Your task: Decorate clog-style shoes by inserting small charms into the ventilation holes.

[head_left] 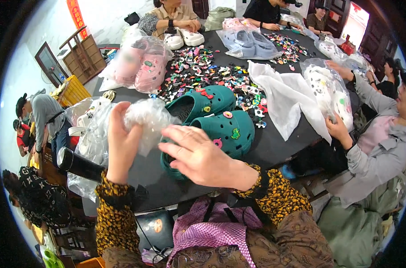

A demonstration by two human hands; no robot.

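While the left hand (122,138) grips a clear plastic bag (147,117), the spread, empty right hand (198,154) could knock charms off the green clogs (216,120)

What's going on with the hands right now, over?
Left hand gripping clear plastic bag. Right hand open over teal clogs. Loose charms beyond, nothing in the way.
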